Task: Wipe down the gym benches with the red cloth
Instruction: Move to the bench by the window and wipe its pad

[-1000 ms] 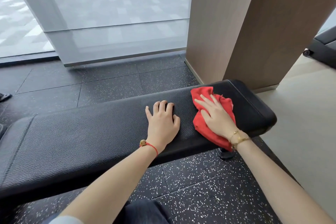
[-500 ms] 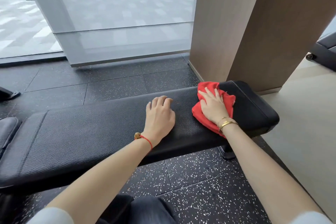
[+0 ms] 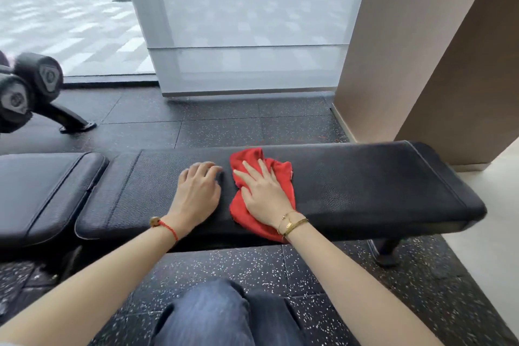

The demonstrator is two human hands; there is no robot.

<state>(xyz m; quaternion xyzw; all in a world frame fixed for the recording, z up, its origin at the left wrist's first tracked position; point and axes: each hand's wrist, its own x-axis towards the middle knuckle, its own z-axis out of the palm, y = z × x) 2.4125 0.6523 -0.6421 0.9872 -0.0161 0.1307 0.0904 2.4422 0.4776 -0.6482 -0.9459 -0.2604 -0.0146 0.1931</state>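
A long black padded gym bench (image 3: pixel 365 188) runs across the middle of the view. The red cloth (image 3: pixel 252 157) lies crumpled on its top, a little left of the pad's centre. My right hand (image 3: pixel 264 191) presses flat on the cloth with straight, spread fingers. My left hand (image 3: pixel 196 191) rests palm down on the bare pad just left of the cloth, its fingertips slightly bent. A second black pad (image 3: pixel 42 191) adjoins the bench at the left.
Two black dumbbell ends (image 3: pixel 31 84) sit on a rack with a foot at the far left. A brown pillar (image 3: pixel 421 50) stands behind the bench's right end, a window blind (image 3: pixel 247 36) behind its middle. My knees (image 3: pixel 210 317) are on the speckled rubber floor (image 3: pixel 224 126).
My right hand has slid the red cloth leftward along the bench, from near its right end toward the middle, close beside my left hand. The view has shifted so the left pad and dumbbells show.
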